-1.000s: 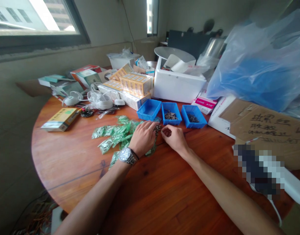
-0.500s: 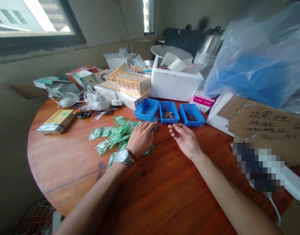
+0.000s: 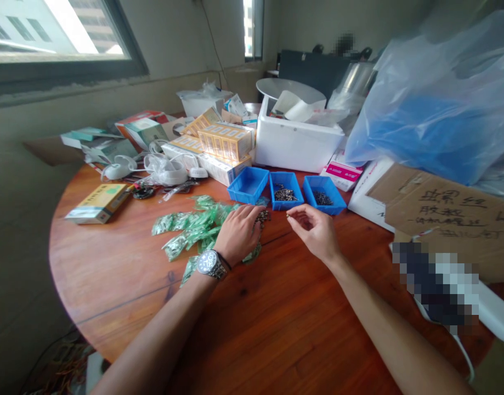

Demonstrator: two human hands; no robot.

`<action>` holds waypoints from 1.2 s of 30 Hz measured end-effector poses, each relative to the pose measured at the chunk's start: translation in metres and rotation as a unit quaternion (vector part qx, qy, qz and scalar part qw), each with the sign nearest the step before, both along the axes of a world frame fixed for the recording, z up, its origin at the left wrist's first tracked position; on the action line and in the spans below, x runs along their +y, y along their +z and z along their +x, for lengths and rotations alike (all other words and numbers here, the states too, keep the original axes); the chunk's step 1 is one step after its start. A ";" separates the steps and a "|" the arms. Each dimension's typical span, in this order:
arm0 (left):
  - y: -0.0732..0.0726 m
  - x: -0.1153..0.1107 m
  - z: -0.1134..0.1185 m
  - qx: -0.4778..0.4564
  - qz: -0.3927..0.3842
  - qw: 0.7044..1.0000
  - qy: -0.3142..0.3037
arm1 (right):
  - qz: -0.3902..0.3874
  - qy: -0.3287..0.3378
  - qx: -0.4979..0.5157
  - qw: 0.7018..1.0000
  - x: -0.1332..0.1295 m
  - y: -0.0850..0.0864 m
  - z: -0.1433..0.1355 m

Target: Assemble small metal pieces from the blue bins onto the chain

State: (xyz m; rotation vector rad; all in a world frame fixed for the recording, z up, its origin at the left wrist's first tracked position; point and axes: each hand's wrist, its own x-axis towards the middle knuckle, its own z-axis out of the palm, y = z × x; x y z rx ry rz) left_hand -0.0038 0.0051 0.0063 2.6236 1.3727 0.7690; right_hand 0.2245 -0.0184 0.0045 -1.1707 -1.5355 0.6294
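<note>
My left hand [image 3: 240, 233], with a watch on its wrist, is curled round a small heap of screws [image 3: 263, 218] that shows past its fingers. Its thumb is mostly hidden. To the right, my right hand [image 3: 315, 230] pinches thumb and forefinger together on a tiny screw, hardly visible at the fingertips. Green plastic packets [image 3: 198, 225] of small parts lie beside and under my left hand. Just beyond the hands stand a blue bin [image 3: 248, 193] without visible parts, a blue bin [image 3: 276, 204] of shiny screws and a blue bin [image 3: 336, 205] of darker screws.
Boxes [image 3: 225, 141] and white cabled devices [image 3: 165, 170] crowd the table's far left. A yellow box [image 3: 98, 204] lies nearer. Behind the bins stands a white foam box [image 3: 295, 145]. Cardboard with handwriting [image 3: 449, 208] and a large plastic bag [image 3: 432, 126] take up the right.
My right hand has turned, its fingers curling into a rounder pinch near the same spot. My left hand stays by the screws. The whole view has shifted slightly.
</note>
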 end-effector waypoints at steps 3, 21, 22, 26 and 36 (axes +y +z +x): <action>0.001 0.000 0.000 0.000 0.003 1.000 -0.001 | 0.049 -0.035 -0.051 0.997 0.023 0.012 0.003; 0.002 -0.001 0.001 0.005 -0.005 1.000 0.008 | 0.132 -0.017 -0.237 0.962 0.058 -0.003 -0.008; 0.002 -0.001 0.001 0.005 -0.005 1.000 0.008 | 0.125 -0.013 -0.234 0.964 0.054 -0.004 -0.010; 0.001 0.000 0.001 0.005 -0.002 1.000 0.006 | 0.068 0.009 -0.256 0.964 0.041 -0.009 -0.017; 0.000 0.000 0.001 0.001 -0.004 1.000 0.004 | -0.058 -0.051 -0.352 0.933 0.046 -0.034 -0.034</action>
